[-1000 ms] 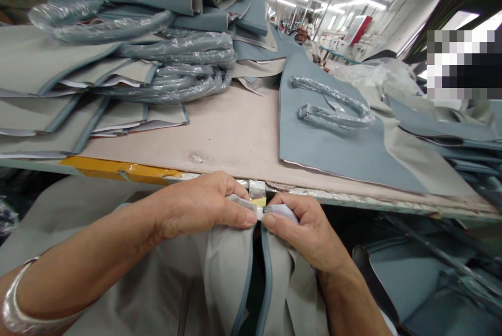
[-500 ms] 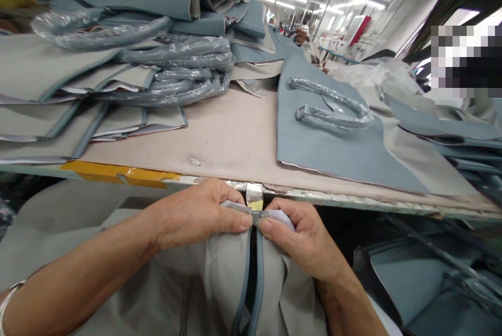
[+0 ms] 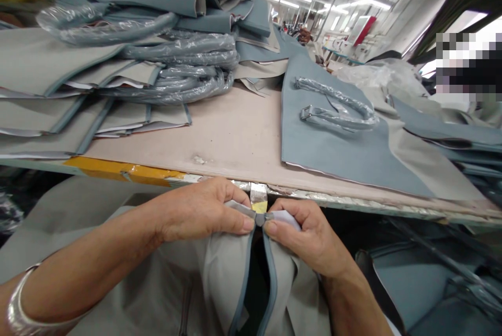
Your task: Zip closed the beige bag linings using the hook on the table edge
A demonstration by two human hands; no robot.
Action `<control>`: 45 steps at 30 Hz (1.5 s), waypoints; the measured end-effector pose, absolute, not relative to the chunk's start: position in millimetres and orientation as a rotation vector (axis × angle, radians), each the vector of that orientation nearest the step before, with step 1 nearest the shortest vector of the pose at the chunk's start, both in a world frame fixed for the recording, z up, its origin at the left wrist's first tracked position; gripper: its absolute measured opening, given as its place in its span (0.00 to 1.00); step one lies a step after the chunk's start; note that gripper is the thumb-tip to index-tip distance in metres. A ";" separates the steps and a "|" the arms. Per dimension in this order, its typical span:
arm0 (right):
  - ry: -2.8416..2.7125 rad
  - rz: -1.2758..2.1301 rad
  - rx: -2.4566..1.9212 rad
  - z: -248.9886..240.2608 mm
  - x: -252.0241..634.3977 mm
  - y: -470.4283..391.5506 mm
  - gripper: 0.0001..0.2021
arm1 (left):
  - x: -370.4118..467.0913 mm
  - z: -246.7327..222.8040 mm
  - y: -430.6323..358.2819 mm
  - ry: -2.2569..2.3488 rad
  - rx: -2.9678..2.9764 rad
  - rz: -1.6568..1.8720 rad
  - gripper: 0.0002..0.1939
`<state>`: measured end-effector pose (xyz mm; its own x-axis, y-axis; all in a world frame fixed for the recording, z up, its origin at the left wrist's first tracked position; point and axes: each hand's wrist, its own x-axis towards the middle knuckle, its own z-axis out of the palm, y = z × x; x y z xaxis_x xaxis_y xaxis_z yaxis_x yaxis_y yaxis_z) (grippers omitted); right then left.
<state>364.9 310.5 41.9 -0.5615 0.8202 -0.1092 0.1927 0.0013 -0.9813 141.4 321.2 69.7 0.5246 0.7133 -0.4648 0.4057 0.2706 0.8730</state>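
Both my hands pinch the top of a grey fabric piece (image 3: pixel 225 273) with two blue-grey bound edges, at the table's front edge. My left hand (image 3: pixel 214 208) grips the left edge between thumb and fingers. On the other side my right hand (image 3: pixel 301 226) grips the right edge, where a pale strip shows at the fingers. A small grey tab (image 3: pixel 259 219) bridges the two edges between my thumbs. Below it the bound edges bow apart around a dark slit (image 3: pixel 257 278). The lower part of the piece hangs towards me, out of view.
The table edge (image 3: pixel 345 202) runs just beyond my hands. Stacked grey panels (image 3: pixel 35 111) and plastic-wrapped handles (image 3: pixel 188 51) lie at the left. A blue-grey panel (image 3: pixel 333 153) with a wrapped handle (image 3: pixel 353 111) lies at the right. More blue-grey pieces (image 3: pixel 415 273) are below right.
The slit between the two bound edges has widened below the tab. Both hands keep their pinch. The camera view has shifted slightly, and more of the left bracelet shows.
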 end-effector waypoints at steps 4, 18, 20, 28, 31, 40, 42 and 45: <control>-1.800 1.600 -1.045 39.7 366.9 312.8 0.16 | 141.0 72.1 321.6 1.092 1.353 0.243 0.18; -1.795 1.612 -1.007 39.1 366.3 311.8 0.15 | 140.5 69.3 322.4 1.086 1.333 0.238 0.17; -1.793 1.604 -1.015 38.6 366.8 311.6 0.16 | 141.1 71.4 321.3 1.079 1.282 0.254 0.17; -1.788 1.649 -1.009 37.4 370.9 310.7 0.16 | 142.4 74.8 320.4 1.080 1.235 0.261 0.17; -1.793 1.651 -0.998 37.4 371.4 310.4 0.17 | 142.1 74.1 320.3 1.089 1.235 0.259 0.17; -1.797 1.622 -1.010 37.5 367.8 311.4 0.17 | 140.1 69.4 321.2 1.074 1.261 0.292 0.15; -1.786 1.621 -1.012 38.0 367.6 311.1 0.16 | 139.8 68.8 321.2 1.078 1.282 0.299 0.16; -1.760 1.635 -1.017 38.6 367.3 311.0 0.16 | 138.9 67.6 321.2 1.081 1.310 0.294 0.17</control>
<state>367.3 311.0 38.6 -0.5785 0.8080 -0.1120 0.1710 -0.0141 -0.9852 138.9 321.2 67.6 0.5131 0.7179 -0.4704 0.3808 0.3008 0.8744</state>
